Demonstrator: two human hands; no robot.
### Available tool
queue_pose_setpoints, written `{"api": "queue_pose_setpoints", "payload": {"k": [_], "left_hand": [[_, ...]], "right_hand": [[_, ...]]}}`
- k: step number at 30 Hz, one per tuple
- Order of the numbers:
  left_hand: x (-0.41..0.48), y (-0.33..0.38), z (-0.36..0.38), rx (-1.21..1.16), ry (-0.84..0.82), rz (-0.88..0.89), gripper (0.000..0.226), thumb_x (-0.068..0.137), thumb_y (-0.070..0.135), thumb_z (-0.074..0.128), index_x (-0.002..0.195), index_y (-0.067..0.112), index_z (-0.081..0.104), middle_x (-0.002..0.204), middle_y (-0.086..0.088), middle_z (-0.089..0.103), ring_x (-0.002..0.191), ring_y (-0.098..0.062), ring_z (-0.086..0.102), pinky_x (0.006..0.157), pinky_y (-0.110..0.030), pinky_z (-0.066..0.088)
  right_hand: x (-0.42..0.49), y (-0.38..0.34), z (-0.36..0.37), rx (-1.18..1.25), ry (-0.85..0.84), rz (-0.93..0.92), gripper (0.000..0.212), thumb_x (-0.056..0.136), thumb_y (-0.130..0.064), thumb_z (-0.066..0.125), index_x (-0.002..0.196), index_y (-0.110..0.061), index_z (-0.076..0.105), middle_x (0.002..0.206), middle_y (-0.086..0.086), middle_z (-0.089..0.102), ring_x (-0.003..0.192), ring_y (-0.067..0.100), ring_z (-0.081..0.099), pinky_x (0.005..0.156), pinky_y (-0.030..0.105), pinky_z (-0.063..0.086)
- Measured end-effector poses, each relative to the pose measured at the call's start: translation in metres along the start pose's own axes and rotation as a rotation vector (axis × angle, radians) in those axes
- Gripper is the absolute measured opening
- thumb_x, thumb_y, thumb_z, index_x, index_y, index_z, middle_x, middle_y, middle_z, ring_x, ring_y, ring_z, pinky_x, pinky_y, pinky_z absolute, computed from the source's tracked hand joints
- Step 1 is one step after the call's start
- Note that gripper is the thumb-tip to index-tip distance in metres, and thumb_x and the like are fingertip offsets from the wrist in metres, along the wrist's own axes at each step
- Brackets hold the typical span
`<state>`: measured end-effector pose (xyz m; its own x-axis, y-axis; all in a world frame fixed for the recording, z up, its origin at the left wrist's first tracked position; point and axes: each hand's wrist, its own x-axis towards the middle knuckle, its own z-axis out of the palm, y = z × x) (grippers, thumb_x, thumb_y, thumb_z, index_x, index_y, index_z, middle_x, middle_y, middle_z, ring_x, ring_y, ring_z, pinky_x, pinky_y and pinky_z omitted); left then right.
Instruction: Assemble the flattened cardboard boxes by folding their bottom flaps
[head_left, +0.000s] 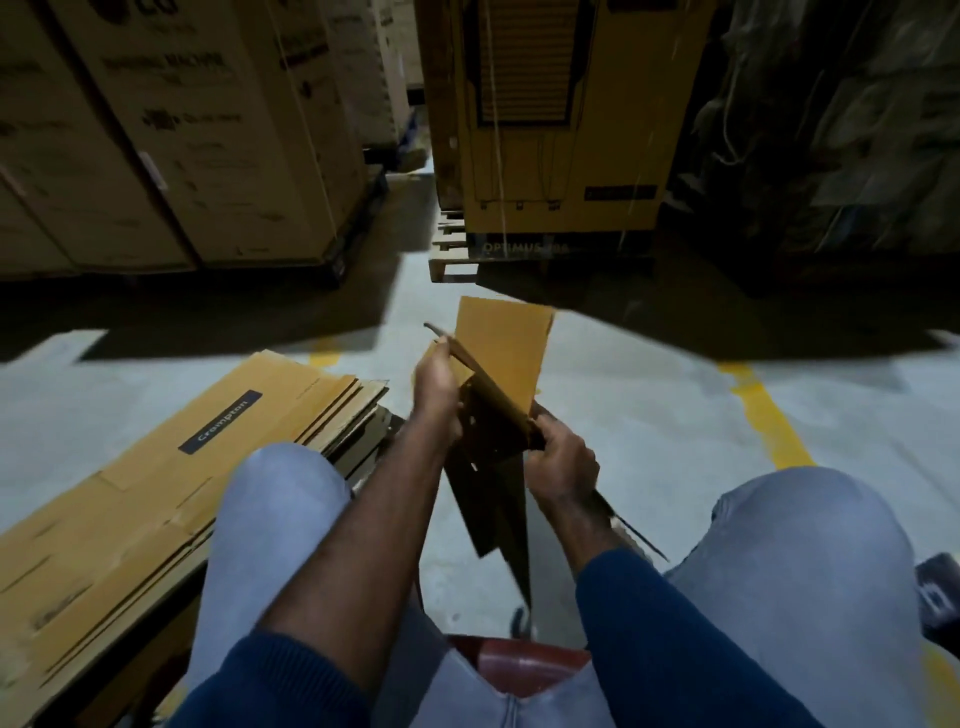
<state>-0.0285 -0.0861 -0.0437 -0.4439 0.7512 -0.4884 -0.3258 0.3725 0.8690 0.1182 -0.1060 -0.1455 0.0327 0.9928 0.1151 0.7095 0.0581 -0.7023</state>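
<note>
Here a seated person holds one cardboard box (491, 467) in the air between the knees (275, 499), above the grey floor (649, 415). The box is only partly opened and tilted, its dark panels hanging down toward the red seat (519, 657). One lit flap (506, 353) stands up at the top, away from the body.

The left hand (439, 382) is closed on the box's upper left edge, fingers curled over the cardboard just beside the raised flap. The right hand (563, 465) sits lower and nearer, its fingers wrapped round the lower end of a slanted panel edge. Both forearms come out of dark blue sleeves (670, 623).

A stack of flattened boxes (156, 467) lies on the floor to the person's left, just beside the left knee. The top sheet bears a dark label reading "Crompton".

Yellow lines (774, 421) are painted on the floor to the right. Farther back stand tall brown cartons (182, 135) at left and a yellow carton (561, 119) on a wooden pallet (452, 260) at centre. The far right is dark, and what stands there cannot be told.
</note>
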Motion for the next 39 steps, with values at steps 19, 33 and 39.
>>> {"api": "queue_pose_setpoints", "payload": {"k": [19,33,39], "left_hand": [[0.027,-0.030,-0.056,0.935,0.013,0.184,0.012,0.084,-0.001,0.064,0.076,0.007,0.059,0.070,-0.010,0.051,0.061,-0.022,0.049,0.054,-0.028,0.035],[0.089,-0.007,-0.085,1.341,-0.162,0.867,0.031,0.101,0.018,0.056,0.130,0.016,0.065,0.112,-0.012,0.073,0.102,-0.030,0.068,0.089,-0.040,0.054],[0.125,-0.031,-0.082,1.498,-0.315,1.307,0.060,0.074,-0.018,0.076,0.130,0.003,0.066,0.129,-0.017,0.068,0.115,-0.030,0.069,0.092,-0.042,0.058]], "right_hand": [[0.007,0.010,0.024,-0.055,-0.948,-0.154,0.076,0.090,0.004,0.064,0.157,-0.022,0.040,0.157,0.008,0.045,0.139,0.022,0.048,0.098,0.036,0.053],[0.147,0.020,-0.021,0.886,-0.562,0.547,0.080,0.084,-0.060,0.071,0.146,-0.014,0.049,0.135,0.022,0.058,0.119,0.036,0.061,0.090,0.054,0.058],[0.143,-0.020,0.022,1.329,-0.507,0.724,0.055,0.088,-0.029,0.079,0.128,-0.004,0.051,0.132,0.029,0.056,0.110,0.043,0.062,0.074,0.054,0.061]]}}
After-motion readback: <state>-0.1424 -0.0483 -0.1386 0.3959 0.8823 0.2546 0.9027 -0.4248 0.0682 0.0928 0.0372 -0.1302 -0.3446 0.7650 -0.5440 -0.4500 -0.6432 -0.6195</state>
